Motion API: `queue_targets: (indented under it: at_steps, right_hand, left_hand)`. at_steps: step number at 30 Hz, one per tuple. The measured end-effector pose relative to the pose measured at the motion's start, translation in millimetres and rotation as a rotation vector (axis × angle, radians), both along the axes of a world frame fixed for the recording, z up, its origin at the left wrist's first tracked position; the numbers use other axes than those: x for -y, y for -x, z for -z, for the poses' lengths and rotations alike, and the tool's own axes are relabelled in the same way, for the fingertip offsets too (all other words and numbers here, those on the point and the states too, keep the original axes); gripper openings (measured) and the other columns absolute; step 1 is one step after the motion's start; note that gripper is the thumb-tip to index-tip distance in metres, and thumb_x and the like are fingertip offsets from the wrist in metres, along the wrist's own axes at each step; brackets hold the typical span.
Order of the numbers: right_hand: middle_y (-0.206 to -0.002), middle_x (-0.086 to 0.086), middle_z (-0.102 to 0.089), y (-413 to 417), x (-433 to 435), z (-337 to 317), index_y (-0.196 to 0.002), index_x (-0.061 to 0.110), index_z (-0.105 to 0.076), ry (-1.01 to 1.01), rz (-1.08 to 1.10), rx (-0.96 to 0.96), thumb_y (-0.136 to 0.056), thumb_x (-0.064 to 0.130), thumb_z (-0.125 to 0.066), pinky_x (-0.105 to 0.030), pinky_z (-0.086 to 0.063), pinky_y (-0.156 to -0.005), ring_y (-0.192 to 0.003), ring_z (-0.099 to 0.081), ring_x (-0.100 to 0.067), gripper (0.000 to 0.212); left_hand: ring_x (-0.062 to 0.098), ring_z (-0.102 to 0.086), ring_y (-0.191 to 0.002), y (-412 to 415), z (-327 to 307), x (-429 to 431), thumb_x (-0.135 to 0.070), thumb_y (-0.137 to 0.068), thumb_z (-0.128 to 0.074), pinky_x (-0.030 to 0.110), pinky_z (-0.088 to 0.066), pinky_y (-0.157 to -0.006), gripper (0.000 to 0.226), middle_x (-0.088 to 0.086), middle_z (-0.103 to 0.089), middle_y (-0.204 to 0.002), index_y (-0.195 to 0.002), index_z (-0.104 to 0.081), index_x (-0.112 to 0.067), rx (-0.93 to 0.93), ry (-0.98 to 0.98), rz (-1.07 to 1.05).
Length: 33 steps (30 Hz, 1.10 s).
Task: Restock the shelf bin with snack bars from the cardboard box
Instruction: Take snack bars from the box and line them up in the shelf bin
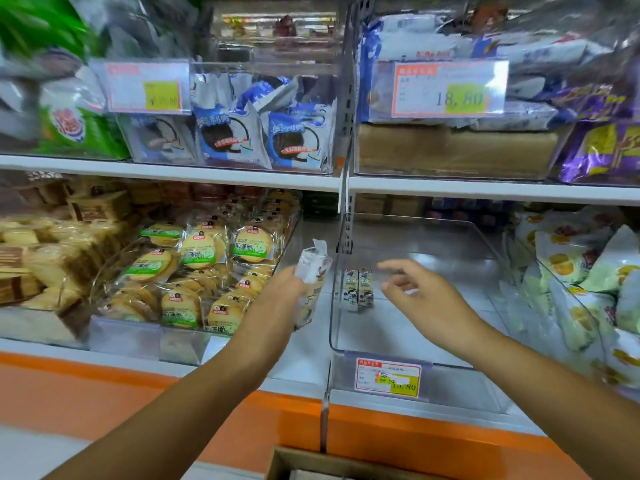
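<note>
Head view: your left hand [282, 289] grips glossy wrapped snack bars [313, 268] at the clear plastic shelf bin's [457, 375] nine o'clock; your right hand [419, 296] hovers over it, fingers spread, two upright bars [359, 289] at its nine o'clock.

The shelf bin [408, 356] is a clear plastic tray with a red and yellow price tag [388, 377] on its front. Two snack bars [359, 289] in pale wrappers with a cartoon print stand upright side by side inside it, near its left wall. The left hand [282, 289] grips further bars of this kind [313, 268] just left of the bin. The cardboard box [298, 460] is open at the bottom edge.
</note>
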State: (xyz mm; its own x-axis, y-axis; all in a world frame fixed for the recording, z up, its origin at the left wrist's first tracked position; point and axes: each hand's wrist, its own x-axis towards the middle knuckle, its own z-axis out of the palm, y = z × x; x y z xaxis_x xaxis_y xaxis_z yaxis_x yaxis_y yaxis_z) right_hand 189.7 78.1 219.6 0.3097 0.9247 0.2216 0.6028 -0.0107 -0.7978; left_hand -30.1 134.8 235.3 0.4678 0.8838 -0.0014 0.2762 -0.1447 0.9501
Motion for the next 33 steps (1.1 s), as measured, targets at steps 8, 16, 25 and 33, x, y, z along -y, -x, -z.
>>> queue_targets:
  at_steps: [8,16,25,33]
  right_hand:
    - [-0.106,0.023,-0.059,52.1,79.5,-12.2,-0.119,0.052,-0.046,-0.058,-0.189,-0.185,-0.084,0.026,-0.072,-0.022,-0.052,-0.082,-0.094,-0.062,-0.003,0.051]
    - [-0.108,0.027,-0.049,42.9,89.9,-9.3,-0.116,0.058,-0.047,-0.164,-0.131,-0.019,-0.084,0.015,-0.071,-0.01,-0.047,-0.084,-0.1,-0.054,0.002,0.059]
    - [-0.111,0.023,-0.045,19.1,82.1,-16.9,-0.117,0.048,-0.054,-0.232,-0.06,0.283,-0.081,0.012,-0.074,-0.005,-0.035,-0.084,-0.099,-0.05,0.001,0.054]
    - [-0.113,0.001,-0.065,18.7,72.6,-10.3,-0.121,0.047,-0.053,-0.137,-0.003,-0.43,-0.079,0.02,-0.076,-0.042,-0.055,-0.09,-0.09,-0.071,-0.017,0.054]
  left_hand:
    - [0.014,-0.073,-0.082,-19.1,-20.6,48.7,-0.012,-0.09,-0.068,0.036,-0.061,-0.079,0.017,-0.007,-0.073,-0.094,-0.105,-0.064,-0.018,0.195,-0.007,0.049]
    - [0.021,-0.073,-0.098,-25.3,-15.3,56.0,-0.031,-0.085,-0.07,0.04,-0.059,-0.087,0.03,0.004,-0.075,-0.105,-0.111,-0.065,-0.017,0.313,0.171,0.161]
    - [0.027,-0.075,-0.089,-15.0,-15.2,37.1,-0.01,-0.091,-0.065,0.031,-0.062,-0.072,0.023,0.02,-0.073,-0.105,-0.114,-0.067,-0.01,0.241,0.344,0.17]
    - [0.026,-0.073,-0.096,-22.7,-7.3,42.4,-0.008,-0.091,-0.063,0.033,-0.061,-0.082,0.029,0.015,-0.075,-0.106,-0.12,-0.062,-0.008,0.325,0.38,0.189]
